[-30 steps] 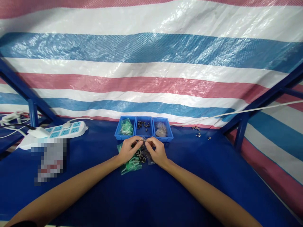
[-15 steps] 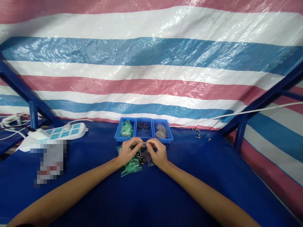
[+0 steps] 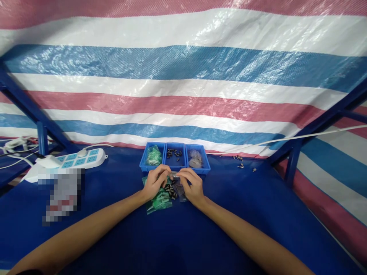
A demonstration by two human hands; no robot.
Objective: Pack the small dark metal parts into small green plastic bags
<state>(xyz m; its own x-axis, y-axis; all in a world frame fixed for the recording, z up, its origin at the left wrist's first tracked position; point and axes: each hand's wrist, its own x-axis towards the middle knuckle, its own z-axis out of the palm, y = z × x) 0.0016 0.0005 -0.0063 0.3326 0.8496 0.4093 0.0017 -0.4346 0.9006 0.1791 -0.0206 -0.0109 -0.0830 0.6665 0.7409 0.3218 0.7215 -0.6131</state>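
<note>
Blue tabletop (image 3: pixel 172 236) — trays (image 3: pixel 146 168): green packets (image 3: pixel 154 156), dark hardware (image 3: pixel 170 152), clear bags (image 3: pixel 195 159) — left hand (image 3: pixel 155 183), right hand (image 3: pixel 192 186), grip on clear plastic (image 3: pixel 174 175)

A blue worktop (image 3: pixel 258 191) is carrying all these things. Near its back edge, three blue trays (image 3: pixel 175 162) are standing side by side in a row. Just in front of them, a green bag (image 3: pixel 159 204), some small dark parts (image 3: pixel 173 193) and a clear bag (image 3: pixel 182 195) are lying close together. To the right, several loose screws (image 3: pixel 241 166) are lying scattered. On the left, a white power strip (image 3: pixel 82 160) is resting, and nearer, a blurred object (image 3: pixel 64 193) is lying.
</note>
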